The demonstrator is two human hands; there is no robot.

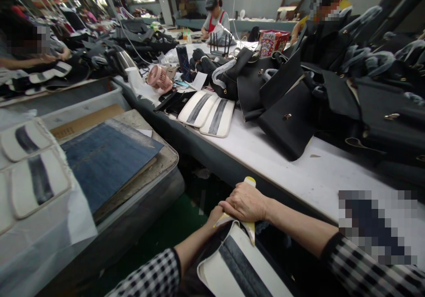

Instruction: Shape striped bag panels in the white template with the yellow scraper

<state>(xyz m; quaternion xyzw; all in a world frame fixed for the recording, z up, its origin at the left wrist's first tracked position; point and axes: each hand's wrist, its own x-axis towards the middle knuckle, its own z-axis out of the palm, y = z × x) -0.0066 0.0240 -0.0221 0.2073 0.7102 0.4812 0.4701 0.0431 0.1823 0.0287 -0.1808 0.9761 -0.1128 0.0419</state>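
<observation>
Low in the middle, my right hand [245, 202] is closed over a yellowish tool [249, 182] whose tip sticks up above my knuckles. It presses at the top edge of a white bag panel with a grey stripe [239, 266] lying in my lap. My left hand [214, 217] is mostly hidden behind that panel and under my right hand; its fingers do not show. Both of my sleeves are black-and-white checked.
The white worktable [299, 173] runs along my right with two striped panels [208, 111], black bags [285, 111] and a pink fan [159, 76]. A bin [159, 173] with a blue board [106, 155] and more panels [36, 182] stands left. Other people work at far tables.
</observation>
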